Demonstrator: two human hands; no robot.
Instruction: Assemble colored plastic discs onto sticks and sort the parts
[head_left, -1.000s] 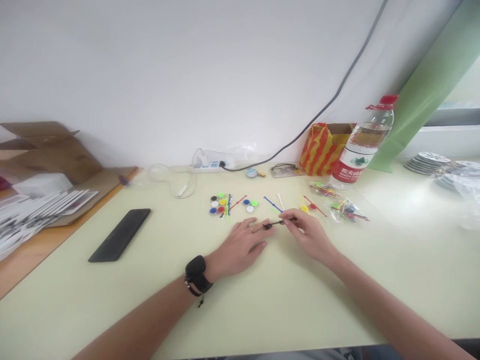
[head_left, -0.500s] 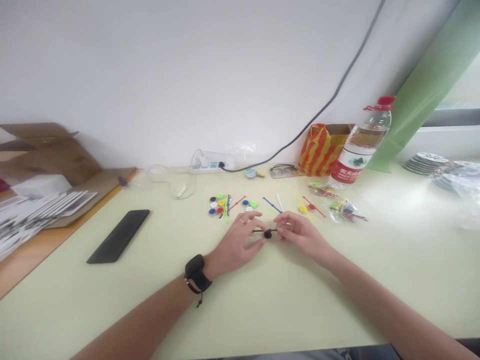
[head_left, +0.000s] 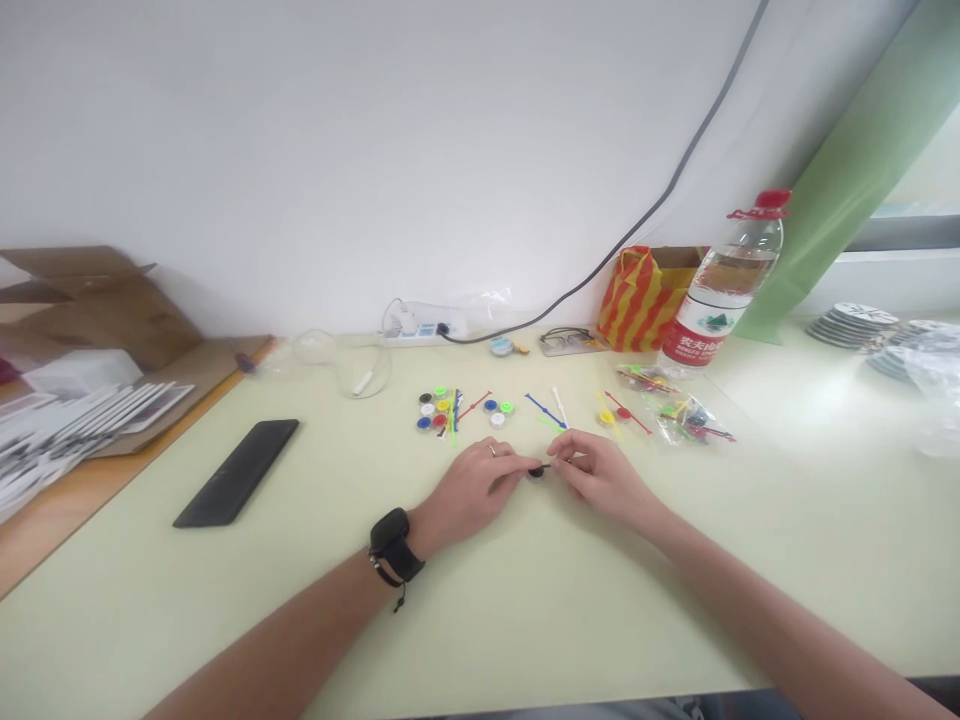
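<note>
In the head view, a small round black disc (head_left: 535, 473) lies on the pale green table in front of me. A thin black stick (head_left: 547, 466) runs from it toward the right. My left hand (head_left: 480, 485) is closed at the disc, its index fingertip on top and the thumb low, partly hidden. My right hand (head_left: 604, 475) pinches the stick's right end between thumb and fingers. Just beyond my hands lie coloured discs (head_left: 491, 406) and a blue stick (head_left: 544, 410) beside a white stick (head_left: 560, 405).
A black flat case (head_left: 238, 473) lies left, near papers and a cardboard box (head_left: 105, 300). Along the wall are a power strip (head_left: 420, 328), a striped bag (head_left: 641, 300) and a water bottle (head_left: 720, 290). Small plastic bags of parts (head_left: 690, 420) lie right, with stacked discs (head_left: 851, 325) farther off.
My left index finger has come down onto the black disc, and the stick's left end is now covered. My left fingers have drawn together. The right hand keeps its pinch, nearly still.
</note>
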